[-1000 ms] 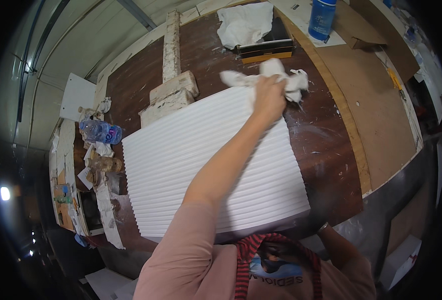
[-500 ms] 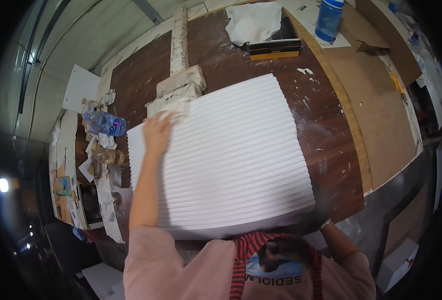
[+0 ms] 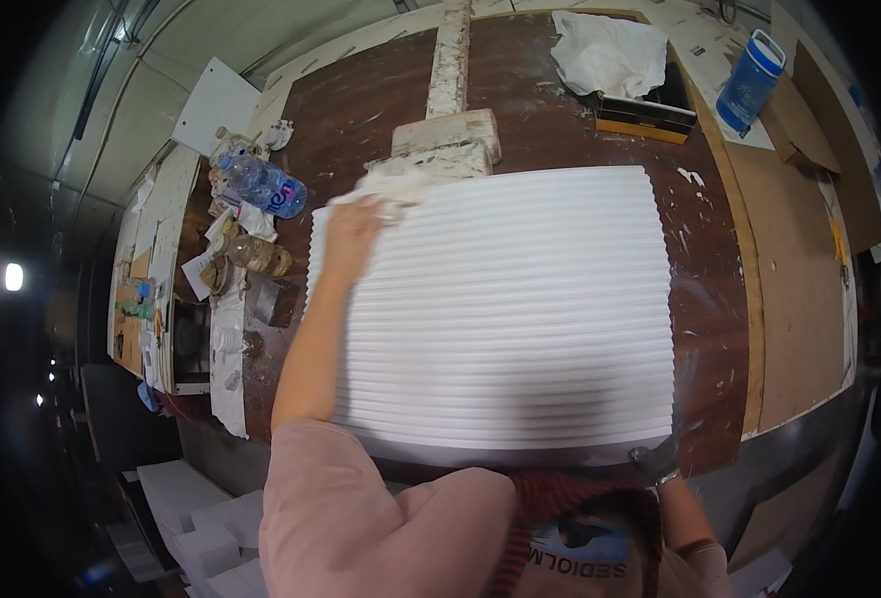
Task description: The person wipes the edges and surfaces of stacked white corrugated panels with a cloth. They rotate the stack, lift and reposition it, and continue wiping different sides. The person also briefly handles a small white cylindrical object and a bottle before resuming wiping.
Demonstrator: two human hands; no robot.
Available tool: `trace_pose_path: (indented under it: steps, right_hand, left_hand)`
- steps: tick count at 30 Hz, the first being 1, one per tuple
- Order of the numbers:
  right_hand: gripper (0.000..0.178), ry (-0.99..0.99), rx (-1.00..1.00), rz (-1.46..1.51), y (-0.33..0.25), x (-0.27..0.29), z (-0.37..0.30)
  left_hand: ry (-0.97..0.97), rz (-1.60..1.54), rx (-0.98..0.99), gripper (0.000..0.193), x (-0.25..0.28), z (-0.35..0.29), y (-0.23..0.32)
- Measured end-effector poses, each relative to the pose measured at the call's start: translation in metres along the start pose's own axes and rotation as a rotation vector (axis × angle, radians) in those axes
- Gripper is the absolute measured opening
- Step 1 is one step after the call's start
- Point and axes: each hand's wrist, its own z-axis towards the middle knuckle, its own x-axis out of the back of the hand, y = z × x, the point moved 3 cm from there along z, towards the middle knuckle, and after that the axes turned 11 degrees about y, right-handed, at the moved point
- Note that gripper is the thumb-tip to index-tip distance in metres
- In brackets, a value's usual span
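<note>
A large white ribbed panel (image 3: 510,309) with wavy side edges lies on the dark brown tabletop. Near its far left corner, my bare left hand (image 3: 353,234) is closed on a crumpled whitish cloth (image 3: 392,187), which rests against the ribs and the panel's far edge. My right hand (image 3: 659,458), in a dark glove, grips the panel's near right corner; part of its fingers is hard to make out. Just beyond the cloth sits a paint-crusted block (image 3: 450,135), partly behind the panel.
Left of the panel stand a clear plastic bottle (image 3: 266,186) and a dirty jar (image 3: 261,256). A box (image 3: 645,118) with a white plastic bag (image 3: 610,52) is at the far right, near a blue bottle (image 3: 751,82). White blocks (image 3: 201,533) lie low on the left.
The view has turned, so the tabletop things sit further right and the panel looks straighter. The cloth is more spread out under my left hand. My right hand, blurred before, is at the near corner.
</note>
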Motion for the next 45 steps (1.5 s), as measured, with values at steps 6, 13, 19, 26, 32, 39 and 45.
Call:
trace_pose_path:
  steps: [6, 13, 19, 26, 32, 39, 45]
  right_hand:
    - [0.114, -0.033, -0.025, 0.01, -0.001, -0.005, 0.001]
    - [0.111, -0.166, 0.032, -0.1, 0.006, -0.005, 0.003]
    - [0.105, -0.047, -0.018, -0.024, -0.029, 0.001, 0.018]
    - [0.089, 0.007, 0.294, -0.16, -0.051, 0.004, 0.032]
    - [0.088, -0.043, 0.249, -0.103, -0.059, 0.005, 0.037]
    - [0.085, -0.055, 0.162, -0.066, -0.073, 0.008, 0.048]
    - [0.089, -0.016, 0.092, -0.066, -0.065, 0.003, 0.04]
  left_hand:
    - [0.16, 0.348, 0.705, 0.031, 0.118, -0.019, -0.091]
    - [0.145, -0.028, 0.078, 0.037, -0.093, 0.019, 0.163]
    - [-0.417, -1.227, 0.197, 0.029, -0.165, 0.111, 0.402]
    - [-0.166, -0.568, -0.204, 0.041, -0.116, 0.118, 0.353]
    - [-0.047, 0.018, -0.115, 0.034, -0.035, 0.006, 0.168]
    - [-0.033, 0.209, 0.355, 0.027, 0.073, -0.047, 0.07]
    - [-0.043, -0.368, -0.199, 0.024, -0.083, -0.027, 0.287]
